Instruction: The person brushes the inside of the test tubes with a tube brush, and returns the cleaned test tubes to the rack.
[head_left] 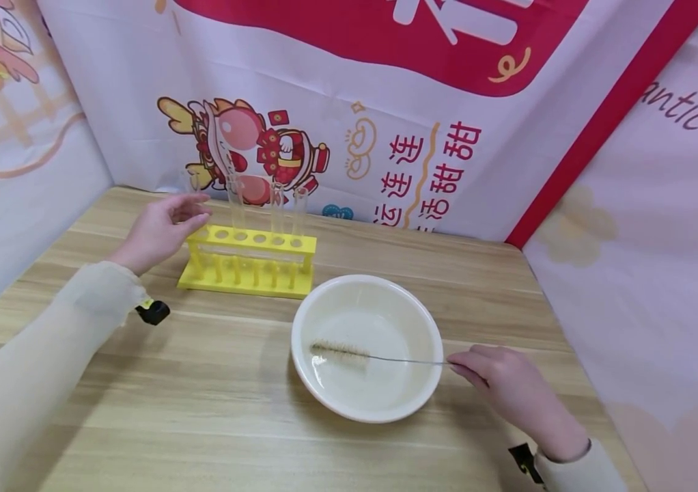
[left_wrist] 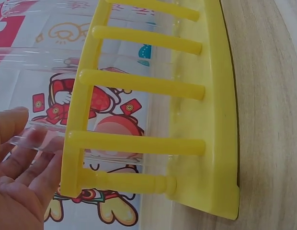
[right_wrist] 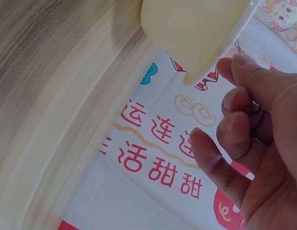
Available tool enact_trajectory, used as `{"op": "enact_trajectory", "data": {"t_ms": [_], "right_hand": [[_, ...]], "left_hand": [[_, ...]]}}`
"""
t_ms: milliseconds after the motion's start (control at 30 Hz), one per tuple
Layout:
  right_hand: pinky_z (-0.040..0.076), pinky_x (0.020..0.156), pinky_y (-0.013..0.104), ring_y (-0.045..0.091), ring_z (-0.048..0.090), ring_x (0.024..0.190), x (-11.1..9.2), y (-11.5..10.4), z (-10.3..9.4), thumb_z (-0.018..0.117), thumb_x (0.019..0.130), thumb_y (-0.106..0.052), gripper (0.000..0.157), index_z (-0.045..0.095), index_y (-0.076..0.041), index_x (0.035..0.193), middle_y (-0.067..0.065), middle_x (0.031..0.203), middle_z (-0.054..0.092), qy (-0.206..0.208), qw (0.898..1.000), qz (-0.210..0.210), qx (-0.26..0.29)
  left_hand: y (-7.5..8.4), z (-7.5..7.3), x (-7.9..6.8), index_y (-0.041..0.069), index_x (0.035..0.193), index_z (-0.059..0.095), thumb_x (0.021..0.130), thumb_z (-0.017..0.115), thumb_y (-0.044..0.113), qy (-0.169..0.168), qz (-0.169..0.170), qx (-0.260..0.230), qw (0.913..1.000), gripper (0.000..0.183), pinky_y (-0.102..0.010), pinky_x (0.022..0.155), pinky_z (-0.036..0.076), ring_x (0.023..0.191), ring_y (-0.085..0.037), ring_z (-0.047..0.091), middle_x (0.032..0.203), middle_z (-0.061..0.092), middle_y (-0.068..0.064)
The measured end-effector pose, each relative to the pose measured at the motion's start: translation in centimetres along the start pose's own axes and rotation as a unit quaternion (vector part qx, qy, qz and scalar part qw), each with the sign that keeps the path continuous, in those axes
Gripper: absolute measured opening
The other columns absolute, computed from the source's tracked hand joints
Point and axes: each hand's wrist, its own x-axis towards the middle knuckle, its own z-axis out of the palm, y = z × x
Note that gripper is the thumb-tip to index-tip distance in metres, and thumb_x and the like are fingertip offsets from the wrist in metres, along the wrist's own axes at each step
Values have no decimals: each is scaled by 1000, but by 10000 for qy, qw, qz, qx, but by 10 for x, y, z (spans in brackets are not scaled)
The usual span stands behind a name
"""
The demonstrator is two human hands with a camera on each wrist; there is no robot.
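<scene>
Head view shows us both hands at work over a wooden table [head_left: 232, 424]. Our left hand [head_left: 164, 227] curls its fingers round the upright clear tube [head_left: 194, 180] at the left end of a yellow rack [head_left: 244, 288]; in the left wrist view we see the thumb on one side of the glass and fingertips on the other, just beside the rack's top bar. Our right hand [head_left: 503, 383] pinches the thin wire handle of a brush [head_left: 341, 350], which crosses the rim of a white bowl [head_left: 361, 404] so that the bristles lie inside it. Three other clear tubes [head_left: 236, 205] stand in the rack, which sits behind the bowl and to its left. Pale sleeves [head_left: 35, 383] cover our forearms. Farther out, a printed cloth [head_left: 324, 82] hangs behind the table, with red lettering and a cartoon figure.
</scene>
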Motion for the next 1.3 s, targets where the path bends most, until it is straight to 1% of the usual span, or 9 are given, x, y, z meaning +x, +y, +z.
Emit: {"op": "enact_trajectory", "data": {"t_ms": [133,367,533,667,767,900,1000,1167,1300], "right_hand": [[52,54,25,1,58,63,0,-4,-1,71,91,-18,10,76,-14,99,-12,76,66,-321,9993,173,-92],[54,53,32,10,68,67,0,-8,-2,70,85,-10,15,74,-14,99,-6,87,74,-570,9970,407,-333],[50,47,34,14,64,56,0,-11,-7,70,86,-16,7,73,-16,93,-7,76,71,-284,9956,684,-579],[48,45,35,17,64,54,2,-13,-14,69,90,-20,5,71,-16,89,-4,73,70,-20,9940,902,-616],[51,47,35,17,67,58,2,-13,-19,72,88,-15,3,71,-14,86,-2,75,72,121,9925,1103,-514],[55,55,37,17,71,67,-1,-13,-23,76,81,-2,12,73,-12,86,-3,79,74,320,9885,1430,-365],[54,57,32,11,69,68,-5,-12,-26,76,77,6,20,74,-11,87,-4,82,74,460,9864,1559,-255],[44,53,19,-2,52,59,-12,-10,-27,75,76,10,24,74,-10,88,-3,82,74,614,9848,1623,-24],[39,49,15,-5,45,54,-19,-7,-26,73,76,14,28,74,-10,90,-4,78,71,830,9825,1644,266]], "left_hand": [[1,0,0,11,142,52,100,59,33,37,-34,-67,10000,48,-20,83,53,108,-25,61,124,63,-13],[20,-15,3,11,138,57,97,63,32,556,195,-570,9966,46,-15,81,51,102,-15,62,119,65,-11],[53,-35,-6,16,134,62,95,68,27,1084,693,-718,9891,41,-11,81,49,95,-11,62,108,68,0],[83,-46,-29,17,133,64,94,69,16,1317,1387,-83,9815,39,-8,79,48,91,-6,61,102,67,2],[100,-47,-47,9,131,64,90,72,4,1153,2487,690,9592,41,-8,79,48,91,-6,63,103,69,-3],[114,-33,-67,3,127,65,100,59,28,633,4047,1720,8959,37,-22,69,56,82,-18,67,100,70,-10],[120,-16,-82,4,125,66,104,37,48,220,4532,2250,8623,56,-35,59,57,76,-23,66,97,69,-11],[126,9,-98,5,122,68,95,69,28,-335,4591,2866,8403,36,-39,60,59,82,-27,67,98,67,-11],[131,25,-101,6,120,69,75,87,14,-650,4482,3185,8327,49,-37,61,59,85,-26,65,98,67,-9]]}}
